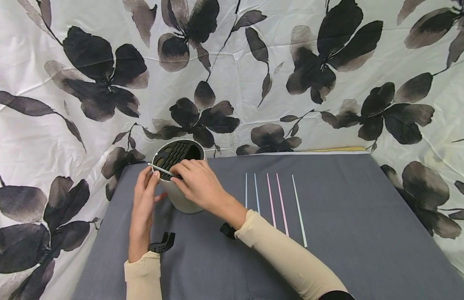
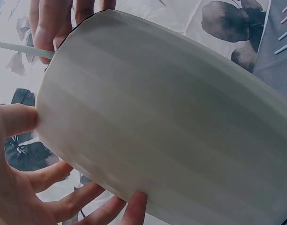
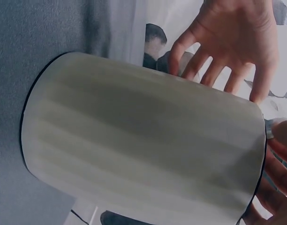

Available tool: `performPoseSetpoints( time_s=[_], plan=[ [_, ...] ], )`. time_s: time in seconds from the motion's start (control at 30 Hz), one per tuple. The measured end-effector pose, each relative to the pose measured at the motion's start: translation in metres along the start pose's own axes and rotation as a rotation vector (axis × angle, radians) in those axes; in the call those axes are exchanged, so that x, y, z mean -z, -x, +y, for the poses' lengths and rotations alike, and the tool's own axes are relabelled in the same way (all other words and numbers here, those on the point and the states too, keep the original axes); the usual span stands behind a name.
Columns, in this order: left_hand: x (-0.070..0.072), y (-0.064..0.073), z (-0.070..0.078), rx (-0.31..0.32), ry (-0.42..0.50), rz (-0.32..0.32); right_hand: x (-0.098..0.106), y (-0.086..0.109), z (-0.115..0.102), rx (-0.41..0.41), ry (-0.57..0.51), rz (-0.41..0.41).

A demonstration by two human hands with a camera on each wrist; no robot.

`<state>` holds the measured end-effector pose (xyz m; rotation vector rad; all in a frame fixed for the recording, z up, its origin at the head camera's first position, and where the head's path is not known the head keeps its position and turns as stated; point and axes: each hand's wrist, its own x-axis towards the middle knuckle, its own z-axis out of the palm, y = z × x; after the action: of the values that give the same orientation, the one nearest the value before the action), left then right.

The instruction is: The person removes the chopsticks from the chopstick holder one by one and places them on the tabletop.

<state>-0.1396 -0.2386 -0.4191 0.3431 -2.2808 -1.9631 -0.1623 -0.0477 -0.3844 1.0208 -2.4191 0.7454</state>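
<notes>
A pale cylindrical utensil holder (image 1: pixel 178 196) with a black slotted insert stands toward the back left of the grey-covered table. Over its top, my right hand (image 1: pixel 200 183) pinches a pale green chopstick (image 1: pixel 159 168). In the left wrist view, this chopstick (image 2: pixel 21 48) sticks out beyond the holder's rim. My left hand (image 1: pixel 142 200) is at the holder's left side; its spread fingers touch the wall, as the right wrist view also shows on the holder (image 3: pixel 143 136). The insert's right part is hidden behind my right hand.
To the right lie two blue chopsticks (image 1: pixel 256 187), two pink chopsticks (image 1: pixel 270 200) and one pale green chopstick (image 1: pixel 299 212), side by side on the grey cloth (image 1: pixel 348 216). A white floral sheet (image 1: pixel 239 112) hangs behind the table.
</notes>
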Motion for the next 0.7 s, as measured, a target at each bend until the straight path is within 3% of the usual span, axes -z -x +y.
performPoseSetpoints(
  time_s=[0.37,0.7],
  plan=[
    [-0.0012,0.0000,0.0006,-0.002,0.001,0.002,-0.0040,-0.0022,-0.0006,0.001,0.020,0.076],
    [-0.0009,-0.0020,0.0004,-0.004,0.013,0.006,0.0038,-0.0053,-0.0026,0.075,-0.111,0.232]
  ],
)
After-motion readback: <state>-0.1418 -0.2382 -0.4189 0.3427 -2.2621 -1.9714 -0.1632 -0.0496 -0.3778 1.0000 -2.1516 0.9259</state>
